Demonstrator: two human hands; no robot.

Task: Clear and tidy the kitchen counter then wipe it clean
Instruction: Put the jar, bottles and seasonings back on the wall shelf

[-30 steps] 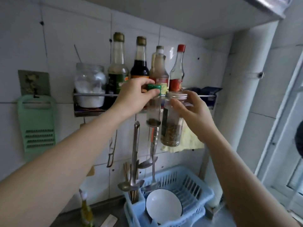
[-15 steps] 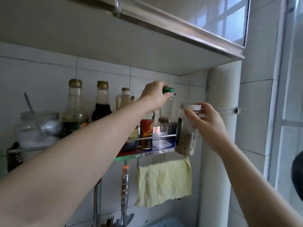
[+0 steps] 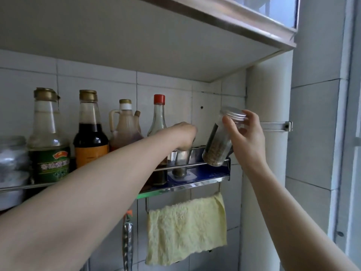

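Note:
A steel wall rack (image 3: 207,180) carries a row of bottles. My left hand (image 3: 183,133) reaches over its front rail and grips the top of a slim glass spice jar (image 3: 180,163), which stands inside the rack beside the red-capped bottle (image 3: 158,122); its cap is hidden under my fingers. My right hand (image 3: 246,133) holds a larger glass jar of brown spice (image 3: 218,147) by its silver-lidded top. That jar is tilted, its base just above the rail at the rack's right end.
On the rack from the left stand a white-filled jar (image 3: 11,159), a green-labelled bottle (image 3: 47,145), a dark sauce bottle (image 3: 89,137) and a handled jug (image 3: 125,130). A yellow cloth (image 3: 185,229) hangs below. A cabinet underside (image 3: 156,40) is overhead, a white pipe (image 3: 267,153) at right.
My left hand has lowered the slim jar into the rack behind the rail. My right hand has brought the larger jar closer and tilted it over the rack's right end. The view has shifted upward.

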